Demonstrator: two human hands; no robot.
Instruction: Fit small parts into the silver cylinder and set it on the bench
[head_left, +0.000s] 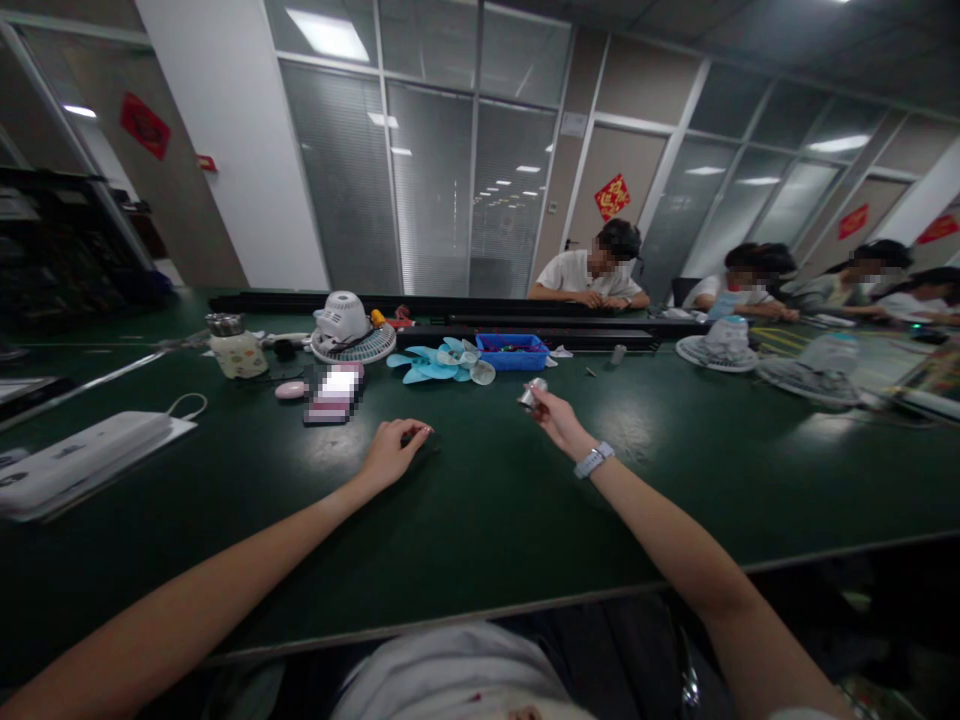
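My right hand is raised over the green table, its fingers closed round a small silvery metal part. A watch with a light strap is on that wrist. My left hand rests low at the table, thumb and fingers drawn together; what lies between the fingertips, if anything, is too small to name. Beyond the hands are light blue fan blades and a blue bin with small parts in it. Left of the blades stands a white fan body on its round grille.
A phone, a pink oval object and a patterned jar lie or stand at the left, with a white power strip nearer. Fan parts are at the right. Several people sit across the table.
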